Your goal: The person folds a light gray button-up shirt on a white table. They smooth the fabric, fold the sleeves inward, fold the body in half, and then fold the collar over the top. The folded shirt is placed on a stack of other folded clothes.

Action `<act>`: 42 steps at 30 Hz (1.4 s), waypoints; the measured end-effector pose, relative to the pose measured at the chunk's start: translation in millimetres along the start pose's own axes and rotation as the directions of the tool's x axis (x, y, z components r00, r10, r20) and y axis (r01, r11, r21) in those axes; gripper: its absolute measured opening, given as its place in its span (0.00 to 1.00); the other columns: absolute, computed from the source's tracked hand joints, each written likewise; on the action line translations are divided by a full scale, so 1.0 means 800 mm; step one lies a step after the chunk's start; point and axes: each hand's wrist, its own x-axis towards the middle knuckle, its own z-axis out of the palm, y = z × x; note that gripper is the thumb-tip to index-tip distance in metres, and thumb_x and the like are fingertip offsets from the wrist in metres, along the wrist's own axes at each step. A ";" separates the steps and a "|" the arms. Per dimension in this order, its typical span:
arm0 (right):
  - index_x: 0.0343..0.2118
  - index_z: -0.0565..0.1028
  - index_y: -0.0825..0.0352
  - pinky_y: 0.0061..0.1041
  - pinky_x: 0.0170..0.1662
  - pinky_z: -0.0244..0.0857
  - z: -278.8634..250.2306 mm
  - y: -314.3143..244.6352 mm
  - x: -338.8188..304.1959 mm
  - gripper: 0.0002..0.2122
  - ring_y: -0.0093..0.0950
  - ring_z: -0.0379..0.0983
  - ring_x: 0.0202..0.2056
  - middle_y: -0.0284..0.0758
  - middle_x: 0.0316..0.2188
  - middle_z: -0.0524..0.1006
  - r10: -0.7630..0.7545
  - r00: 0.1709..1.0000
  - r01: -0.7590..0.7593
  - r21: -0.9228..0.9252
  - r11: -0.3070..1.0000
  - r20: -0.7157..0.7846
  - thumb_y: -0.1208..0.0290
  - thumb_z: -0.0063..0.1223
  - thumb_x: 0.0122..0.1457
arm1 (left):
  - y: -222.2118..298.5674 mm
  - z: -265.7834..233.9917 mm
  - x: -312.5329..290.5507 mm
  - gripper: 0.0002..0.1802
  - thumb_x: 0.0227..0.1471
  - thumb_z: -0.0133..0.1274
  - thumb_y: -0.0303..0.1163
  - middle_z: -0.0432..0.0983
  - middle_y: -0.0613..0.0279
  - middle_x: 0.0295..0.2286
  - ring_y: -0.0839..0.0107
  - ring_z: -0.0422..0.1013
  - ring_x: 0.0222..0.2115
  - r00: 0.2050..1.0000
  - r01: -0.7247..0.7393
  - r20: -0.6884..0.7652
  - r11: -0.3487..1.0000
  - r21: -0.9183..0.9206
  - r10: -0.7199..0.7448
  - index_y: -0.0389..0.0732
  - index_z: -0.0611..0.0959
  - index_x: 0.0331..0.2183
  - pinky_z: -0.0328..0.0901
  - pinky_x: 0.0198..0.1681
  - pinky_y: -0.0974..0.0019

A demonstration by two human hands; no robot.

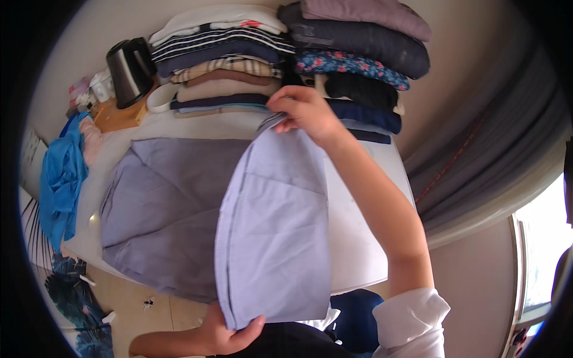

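Observation:
A grey-lavender piece of cloth [167, 197] lies spread over the left and middle of the white table. Its right part [280, 232] is lifted and folded over, standing up between my two hands. At the far end, my right hand [306, 113] is closed on the bunched edge, thumb and fingers pinching it. My left hand [227, 334] grips the near corner at the table's front edge, with its thumb on top of the fabric. Exactly what garment or cover the cloth is, I cannot tell.
Two tall stacks of folded clothes [227, 65] [358, 45] stand at the back. A kettle [130, 71] on a wooden tray [116, 116] and a white bowl [161, 98] are at the back left. Blue clothing [62, 179] hangs over the left edge; a grey curtain [483, 137] hangs right.

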 end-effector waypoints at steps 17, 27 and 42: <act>0.46 0.74 0.71 0.41 0.49 0.68 0.142 0.042 -0.134 0.24 0.49 0.71 0.49 0.52 0.49 0.72 -0.344 0.782 0.623 -0.652 0.432 0.520 0.57 0.61 0.51 | -0.006 -0.116 -0.038 0.04 0.46 0.60 0.27 0.75 0.63 0.23 0.69 0.72 0.20 0.932 -0.066 -0.284 0.873 0.484 0.227 0.39 0.80 0.25 0.65 0.21 0.68; 0.67 0.55 0.58 0.56 0.57 0.57 0.190 0.064 -0.249 0.44 0.51 0.52 0.64 0.55 0.65 0.51 0.033 0.749 0.652 -0.745 0.144 0.662 0.41 0.56 0.49 | -0.096 -0.161 0.147 0.34 0.56 0.51 0.51 0.53 0.53 0.64 0.53 0.49 0.65 0.865 -0.477 0.478 0.546 0.689 0.153 0.48 0.69 0.60 0.49 0.65 0.49; 0.47 0.77 0.66 0.42 0.59 0.60 0.051 0.122 -0.167 0.24 0.38 0.67 0.57 0.41 0.53 0.74 -0.376 0.528 0.813 -0.581 -0.034 0.762 0.73 0.59 0.42 | -0.138 -0.192 0.099 0.43 0.55 0.46 0.63 0.52 0.41 0.63 0.47 0.51 0.62 0.983 -0.021 0.097 0.426 0.904 -0.158 0.47 0.64 0.63 0.45 0.64 0.46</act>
